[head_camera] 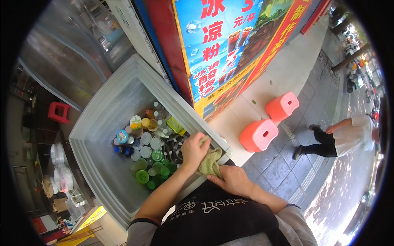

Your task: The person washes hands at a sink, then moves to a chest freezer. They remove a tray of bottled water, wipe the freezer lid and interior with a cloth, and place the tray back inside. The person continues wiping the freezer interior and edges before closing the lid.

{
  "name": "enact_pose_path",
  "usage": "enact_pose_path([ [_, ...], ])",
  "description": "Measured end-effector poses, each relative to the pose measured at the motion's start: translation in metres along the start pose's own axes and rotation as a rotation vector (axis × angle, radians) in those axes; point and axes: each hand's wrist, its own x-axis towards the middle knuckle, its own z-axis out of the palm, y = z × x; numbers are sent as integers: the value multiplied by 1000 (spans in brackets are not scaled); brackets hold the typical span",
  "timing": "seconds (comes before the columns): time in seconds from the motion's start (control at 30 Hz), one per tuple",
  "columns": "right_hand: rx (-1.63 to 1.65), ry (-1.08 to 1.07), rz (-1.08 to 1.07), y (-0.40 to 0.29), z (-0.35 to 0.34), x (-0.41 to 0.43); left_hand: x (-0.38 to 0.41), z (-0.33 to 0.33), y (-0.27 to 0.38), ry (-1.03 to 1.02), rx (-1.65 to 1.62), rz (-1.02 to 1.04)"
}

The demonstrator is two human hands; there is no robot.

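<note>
My left hand (194, 151) grips one end of a yellow-green cloth (210, 163) at the near right corner of an open chest freezer (92, 153). Part of the cloth shows between its thumb and fingers. My right hand (235, 180) holds the cloth's other end, its thumb pressed along the fabric just outside the rim. Inside the freezer, bottles and lidded cups stand grouped on the near right side. Among them are green-capped bottles (142, 176), white-lidded cups (146, 152), a cup with a blue lid (122, 136) and a yellow-green carton (176, 125). My left forearm hides some of them.
A printed poster panel (212, 46) rises beyond the freezer. Two pink plastic stools (259, 135) stand on the pavement to the right, where a person (351, 135) walks. At left are a red stool (59, 112), plastic bags (63, 178) and a clear curved panel (61, 58).
</note>
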Motion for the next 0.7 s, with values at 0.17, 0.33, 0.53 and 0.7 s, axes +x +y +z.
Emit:
enact_pose_path([
  [0.17,-108,116,-75,-3,5,18,16,-3,-16,153,-31,-33],
  [0.33,-228,155,-153,-10,5,27,12,-3,-17,126,-41,-13],
  [0.53,-230,120,-185,-10,0,23,14,-3,-6,127,91,28],
  [0.7,-297,81,-133,-12,-13,38,24,-4,-9,247,103,-48],
])
